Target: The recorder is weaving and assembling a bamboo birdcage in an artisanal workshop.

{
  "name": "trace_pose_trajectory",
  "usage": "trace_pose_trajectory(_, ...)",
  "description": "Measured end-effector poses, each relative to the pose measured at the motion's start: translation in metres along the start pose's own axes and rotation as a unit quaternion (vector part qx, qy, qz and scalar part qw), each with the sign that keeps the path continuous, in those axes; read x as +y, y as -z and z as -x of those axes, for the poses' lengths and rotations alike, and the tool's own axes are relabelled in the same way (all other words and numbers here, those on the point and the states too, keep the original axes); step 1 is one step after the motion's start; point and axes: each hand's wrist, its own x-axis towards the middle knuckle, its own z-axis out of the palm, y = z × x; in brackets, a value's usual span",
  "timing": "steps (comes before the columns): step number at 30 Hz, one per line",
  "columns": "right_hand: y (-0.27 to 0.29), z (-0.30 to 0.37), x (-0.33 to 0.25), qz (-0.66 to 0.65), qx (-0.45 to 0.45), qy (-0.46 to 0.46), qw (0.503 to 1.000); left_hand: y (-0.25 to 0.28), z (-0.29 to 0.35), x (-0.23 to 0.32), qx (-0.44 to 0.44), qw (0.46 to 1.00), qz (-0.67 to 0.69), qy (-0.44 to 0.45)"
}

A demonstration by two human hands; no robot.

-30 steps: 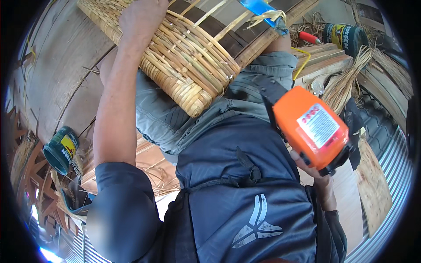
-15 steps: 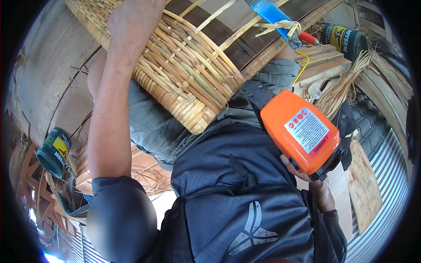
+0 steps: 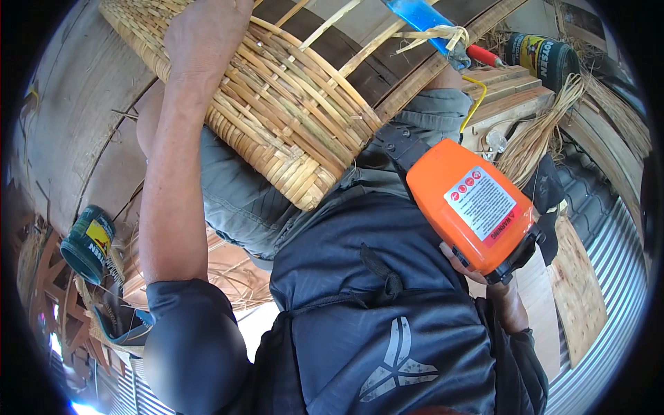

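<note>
the dark shirt (image 3: 332,346) fills the lower middle of view, and above it the basket (image 3: 294,124) lies slantwise over the grey shorts (image 3: 242,190), its upper end cut off by the top edge. bare stakes (image 3: 325,29) run out from the woven wall. the orange tool (image 3: 467,207) is next in size, just right of the basket's lower corner; whether its black front (image 3: 401,144) touches the weave, i cannot tell.

the left hand (image 3: 207,34) lies over the basket's upper part, knuckles up; its fingertips are hidden, so i cannot tell whether they clench the edge. the right hand (image 3: 460,264) is smaller in view, mostly behind the tool, fingers curled round its rear.

the step in hand, as i judge it, is bracing the basket on the lap while the tool is held at its corner. the next move calls for a steady left arm, the tool's weight kept under control, and its front clear of the leg.

smaller still are a green tub (image 3: 88,242) far left and a red handle (image 3: 484,55) upper right.
</note>
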Motion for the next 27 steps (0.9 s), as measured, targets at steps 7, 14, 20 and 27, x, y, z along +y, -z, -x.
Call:
trace_pose_trajectory(7, 0.001, 0.015, -0.004, -0.016, 0.028, -0.001, 0.999, 0.0, -0.001, 0.002, 0.0, 1.0, -0.012, 0.004)
trace_pose_trajectory(14, -0.002, 0.028, -0.012, -0.03, 0.054, 0.002, 0.998, -0.009, -0.002, 0.005, 0.11, 0.994, -0.013, 0.016)
trace_pose_trajectory(20, 0.014, 0.028, 0.009, 0.122, 0.012, 0.057, 0.991, -0.006, -0.002, 0.005, 0.09, 0.996, -0.014, 0.014)
trace_pose_trajectory(27, 0.022, 0.031, 0.018, 0.327, -0.04, 0.128, 0.935, -0.003, -0.001, -0.002, 0.005, 1.0, -0.001, 0.001)
